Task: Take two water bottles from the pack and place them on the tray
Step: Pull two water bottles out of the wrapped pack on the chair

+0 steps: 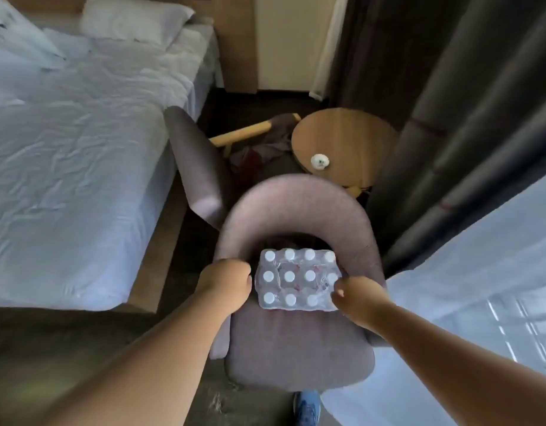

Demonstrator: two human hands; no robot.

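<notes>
The shrink-wrapped pack [297, 279] is set on the chair seat [296, 342], flanked by the left hand [227, 285] and right hand [356, 298], probably for tearing; whether either is clamped cannot be told; no tray is seen

White-sheeted bed [75, 167], mauve armchair [296, 348], round wooden table [351, 139], dark curtain [450, 118], daylit window [511, 318].

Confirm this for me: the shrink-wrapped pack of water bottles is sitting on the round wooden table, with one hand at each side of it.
Not quite. The pack of water bottles sits on the seat of the padded chair, not on the round wooden table, as the head view shows. The rest holds: the left hand and right hand are at its two sides.
</notes>
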